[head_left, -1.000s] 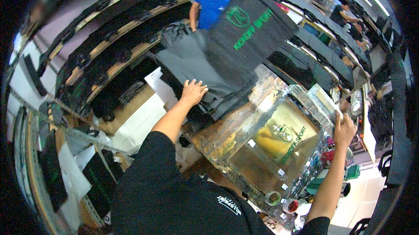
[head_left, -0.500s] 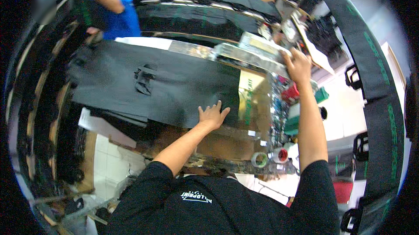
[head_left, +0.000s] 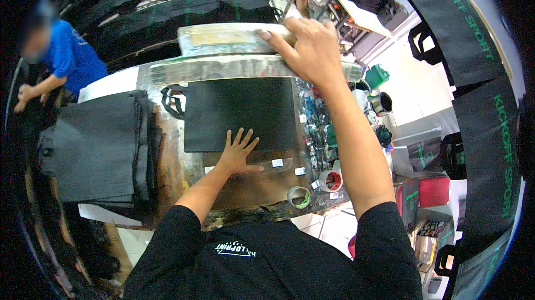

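Observation:
A flat black fabric bag (head_left: 239,110) lies on the stained print table (head_left: 262,185) in front of me. My left hand (head_left: 238,152) rests palm down on the bag's near edge, fingers spread. My right hand (head_left: 309,49) reaches over the bag and grips the near rail of a paint-crusted screen frame (head_left: 223,38) at the table's far side. The bag's handle loop (head_left: 170,102) sticks out to the left.
A stack of dark folded bags (head_left: 95,149) sits to the left of the table. A tape roll (head_left: 298,196) and a small red-and-white pot (head_left: 331,180) stand at the near right corner. A person in a blue shirt (head_left: 67,60) works at far left. Black printed bags (head_left: 473,77) hang on the right.
My left hand has left the stack and now lies on a single black bag on the table. My right hand keeps its hold on the frame, which now stands beyond the bag.

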Demonstrator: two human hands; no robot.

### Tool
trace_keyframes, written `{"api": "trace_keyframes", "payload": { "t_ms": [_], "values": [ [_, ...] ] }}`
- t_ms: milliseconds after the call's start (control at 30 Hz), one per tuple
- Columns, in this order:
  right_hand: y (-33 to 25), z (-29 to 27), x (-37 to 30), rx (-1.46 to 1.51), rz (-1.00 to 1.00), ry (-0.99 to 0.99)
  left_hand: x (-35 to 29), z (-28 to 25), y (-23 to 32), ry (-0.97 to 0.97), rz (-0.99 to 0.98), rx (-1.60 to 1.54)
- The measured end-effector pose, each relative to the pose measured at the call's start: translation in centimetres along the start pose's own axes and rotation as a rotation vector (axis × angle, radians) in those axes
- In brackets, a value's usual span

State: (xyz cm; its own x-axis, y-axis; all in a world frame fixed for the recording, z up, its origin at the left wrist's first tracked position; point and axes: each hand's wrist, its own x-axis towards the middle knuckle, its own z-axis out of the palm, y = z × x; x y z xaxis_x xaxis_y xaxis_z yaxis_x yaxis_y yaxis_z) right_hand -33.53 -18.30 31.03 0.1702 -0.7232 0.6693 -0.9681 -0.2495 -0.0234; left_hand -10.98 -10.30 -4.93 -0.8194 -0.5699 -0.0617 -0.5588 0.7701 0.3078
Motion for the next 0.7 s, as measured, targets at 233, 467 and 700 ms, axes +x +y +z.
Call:
{"api": "trace_keyframes", "payload": {
  "t_ms": [233, 467, 700],
  "values": [
    [1.3, -0.2, 1.5, -0.009, 0.002, -0.012, 0.0, 1.1, 4.7, 0.042, -0.03, -0.046],
    [1.2, 0.2, 1.1, -0.023, -0.008, 0.0, -2.3, 2.1, 5.9, 0.113, -0.003, -0.118],
    [0.6, -0.3, -0.5, -0.063, 0.015, -0.051, -3.2, -8.0, 6.5, 0.229, -0.522, -0.73]
  ]
}}
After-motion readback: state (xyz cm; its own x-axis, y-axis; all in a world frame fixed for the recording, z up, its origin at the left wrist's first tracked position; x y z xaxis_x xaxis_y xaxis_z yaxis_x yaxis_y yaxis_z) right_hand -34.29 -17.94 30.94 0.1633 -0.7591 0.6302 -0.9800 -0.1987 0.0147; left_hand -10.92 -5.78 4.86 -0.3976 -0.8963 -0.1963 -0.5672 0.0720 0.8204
